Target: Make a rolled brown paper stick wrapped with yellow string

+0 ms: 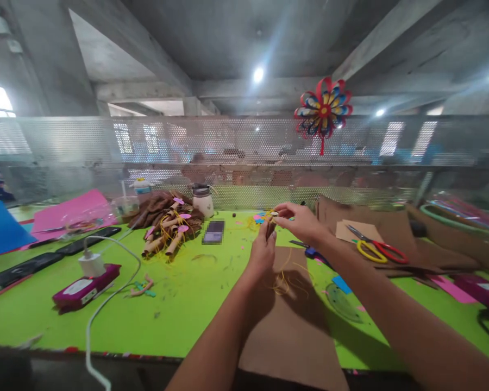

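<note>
My left hand (264, 251) is closed around a small brown paper roll (270, 225) that stands roughly upright above the table. At its top, the fingers of my right hand (299, 221) are bent in a pinch beside a pale yellow piece; what they grip is too small to make out. Loose yellow string (283, 283) lies below my hands on a flat brown paper sheet (289, 336). Just behind my fingers are small blue, pink and yellow paper bits (259, 217). Partly hidden by my right forearm is a dark blue-handled tool (313, 254).
Left stands a pile of brown paper rolls (169, 231) with yellow strings and pink tags, near a jar (202, 202) and a phone (214, 232). A purple power strip (85, 288) trails a white cable. Scissors (377, 250) lie on brown paper at right. Perforated panel (236, 144) behind.
</note>
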A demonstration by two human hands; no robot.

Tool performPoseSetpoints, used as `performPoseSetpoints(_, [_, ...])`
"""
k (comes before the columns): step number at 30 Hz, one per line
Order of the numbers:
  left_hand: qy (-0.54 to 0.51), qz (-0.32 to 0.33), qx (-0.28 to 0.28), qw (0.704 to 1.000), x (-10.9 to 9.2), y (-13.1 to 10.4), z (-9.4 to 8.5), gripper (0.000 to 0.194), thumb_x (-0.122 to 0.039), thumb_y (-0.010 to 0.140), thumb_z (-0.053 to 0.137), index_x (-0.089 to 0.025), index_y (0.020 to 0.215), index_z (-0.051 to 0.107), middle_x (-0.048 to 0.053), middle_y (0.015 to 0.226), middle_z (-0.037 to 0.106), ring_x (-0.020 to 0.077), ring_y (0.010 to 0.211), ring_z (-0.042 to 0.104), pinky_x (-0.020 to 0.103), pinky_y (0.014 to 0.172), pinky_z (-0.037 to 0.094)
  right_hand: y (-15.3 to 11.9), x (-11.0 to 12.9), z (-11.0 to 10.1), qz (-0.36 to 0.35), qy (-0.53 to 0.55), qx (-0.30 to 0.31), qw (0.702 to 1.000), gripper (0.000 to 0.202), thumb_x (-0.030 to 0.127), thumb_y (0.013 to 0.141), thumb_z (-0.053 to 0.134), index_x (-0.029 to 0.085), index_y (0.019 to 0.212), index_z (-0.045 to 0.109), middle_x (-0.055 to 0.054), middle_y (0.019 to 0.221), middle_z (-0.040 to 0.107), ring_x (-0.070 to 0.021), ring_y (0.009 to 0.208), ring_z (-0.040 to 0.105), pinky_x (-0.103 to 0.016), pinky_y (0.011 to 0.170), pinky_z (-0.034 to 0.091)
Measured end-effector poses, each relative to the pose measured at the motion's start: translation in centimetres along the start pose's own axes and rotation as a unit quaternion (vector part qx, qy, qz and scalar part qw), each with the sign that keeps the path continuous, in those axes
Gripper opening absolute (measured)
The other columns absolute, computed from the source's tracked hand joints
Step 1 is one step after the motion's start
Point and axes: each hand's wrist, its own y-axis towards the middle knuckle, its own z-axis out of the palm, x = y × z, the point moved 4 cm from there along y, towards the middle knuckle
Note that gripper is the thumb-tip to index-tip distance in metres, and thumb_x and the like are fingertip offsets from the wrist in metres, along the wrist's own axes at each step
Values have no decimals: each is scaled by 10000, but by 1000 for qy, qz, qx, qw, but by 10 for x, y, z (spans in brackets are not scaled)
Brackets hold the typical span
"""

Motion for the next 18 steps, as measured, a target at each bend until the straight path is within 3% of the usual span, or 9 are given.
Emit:
performPoseSetpoints(4, [12,11,20,1000,0,-3,1,419,-241,804,569,-231,1222,531,111,1170,602,236,1061,560,374,831,484,16,-4,7,-3,-89,3,996,49,154,661,577,156,689,618,-19,640,615,-120,597,521,-240,575,393])
performPoseSetpoints(9, [14,1,27,1000,5,-3,3,461,-247,782,597,-251,1238,529,98,1137,617,258,1139,517,373,846,476,19,-11,-2,-62,-172,-63,981,156,124,647,496,163,705,636,-10,637,592,-116,594,492,-234,581,361])
performPoseSetpoints(11, [11,-7,30,999,7,-3,4,447,-243,773,605,-262,1215,546,97,1099,627,262,1107,532,359,806,486,21,-12,-7,-65,-175,-88,978,178,130,658,483,157,724,646,-17,648,596,-124,611,503,-240,602,373])
performPoseSetpoints(14, [1,-13,31,999,6,-4,6,403,-228,770,603,-259,1170,571,98,1028,633,240,994,573,317,726,488,30,-20,-16,-4,-154,-86,984,203,139,671,491,145,771,668,-25,642,614,-133,601,524,-246,601,393])
performPoseSetpoints(18, [-57,-60,80,993,-2,-10,9,412,-260,797,573,-226,1205,527,42,738,589,133,614,533,221,524,413,52,-41,-31,50,-133,-82,986,214,137,684,517,140,818,683,-35,674,642,-135,599,550,-248,593,415])
